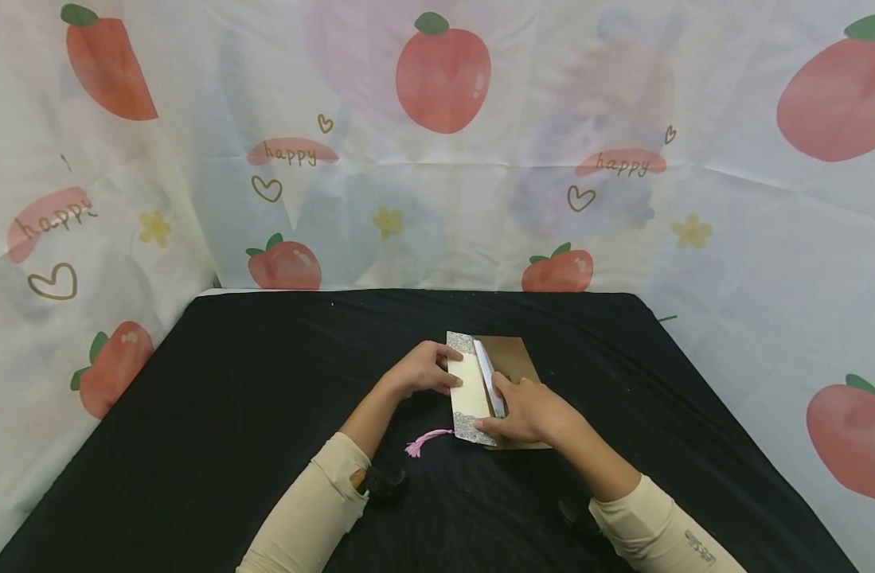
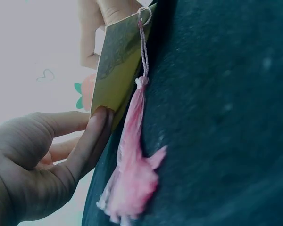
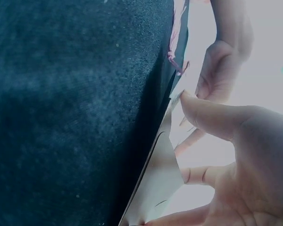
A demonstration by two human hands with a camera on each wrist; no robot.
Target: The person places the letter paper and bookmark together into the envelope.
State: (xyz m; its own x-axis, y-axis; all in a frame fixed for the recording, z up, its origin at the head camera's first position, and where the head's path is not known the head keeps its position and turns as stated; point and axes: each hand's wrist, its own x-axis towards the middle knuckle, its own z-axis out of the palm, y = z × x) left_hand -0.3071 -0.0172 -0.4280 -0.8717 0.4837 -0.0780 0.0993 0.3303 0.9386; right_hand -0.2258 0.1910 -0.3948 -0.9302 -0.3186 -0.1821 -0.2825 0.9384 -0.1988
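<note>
A cream card (image 1: 470,378) with silvery patterned bands at both ends lies over a brown card-like sheet (image 1: 512,358). A narrow white piece (image 1: 489,378) shows between them. From the card's lower left corner hangs a pink tassel (image 2: 137,155) on a looped cord. My left hand (image 1: 426,368) grips the card's left edge, fingertips on its face. My right hand (image 1: 526,407) holds the right side near the bottom. Its thumb (image 3: 210,113) lies on the patterned band, and its index finger is at the white piece.
A black cloth (image 1: 229,414) covers the table. Behind and at both sides hangs a white curtain (image 1: 466,207) printed with peaches, hearts and flowers. A dark strap-like object (image 1: 385,484) sits beside the left cuff.
</note>
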